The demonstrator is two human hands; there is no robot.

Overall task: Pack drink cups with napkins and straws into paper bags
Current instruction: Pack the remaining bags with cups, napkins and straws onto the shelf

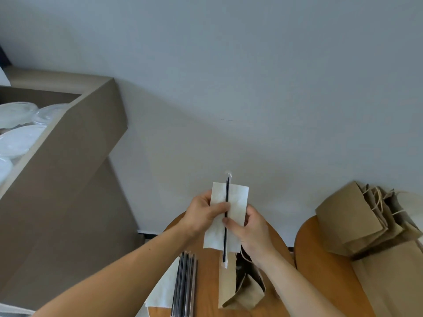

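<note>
Here, lower centre, the left hand (pixel 202 215) and right hand (pixel 253 233) hold a napkin (pixel 238 202) with a straw (pixel 227 193) laid along it, fingers (pixel 222 207) clamped on both, just above an open paper bag (pixel 229 291) on the worktop (pixel 206 282). Best lower them together (straw lengthwise), straight in.

Soft, even light fills the view, moderately bright. The pale wall (pixel 251 65) is cool grey-blue above the cardboard box (pixel 75 156) and warmer beige right of it, with a soft-edged gradient between. The box's near face sits in shade. Wide-angle distortion bends the box's edges. The white napkin (pixel 238 202), right of the box, looks slightly soft; the clear lids (pixel 16 115) inside the box are washed out
</note>
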